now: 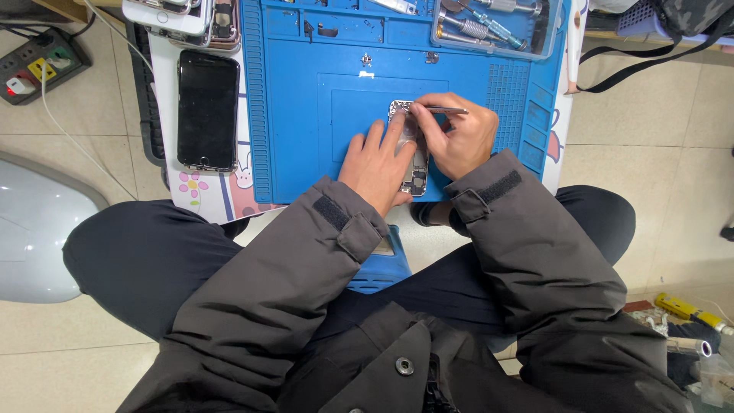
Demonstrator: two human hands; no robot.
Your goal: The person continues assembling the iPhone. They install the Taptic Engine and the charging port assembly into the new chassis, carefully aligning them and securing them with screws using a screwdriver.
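An opened phone body (414, 174) lies lengthwise on a blue work mat (306, 130), its inner parts showing. My left hand (376, 162) rests flat on it, fingers spread and pressing it down. My right hand (457, 136) grips thin metal tweezers (445, 111), whose tip meets the phone's upper end near the left fingertips. Both grey jacket sleeves come in from below. Much of the phone is hidden under the hands.
A black phone screen (207, 109) lies left of the mat. More phone parts (183, 19) sit at the top left. A clear tray of screwdrivers (489, 27) stands at the mat's top right. A power strip (34, 65) lies on the floor, left.
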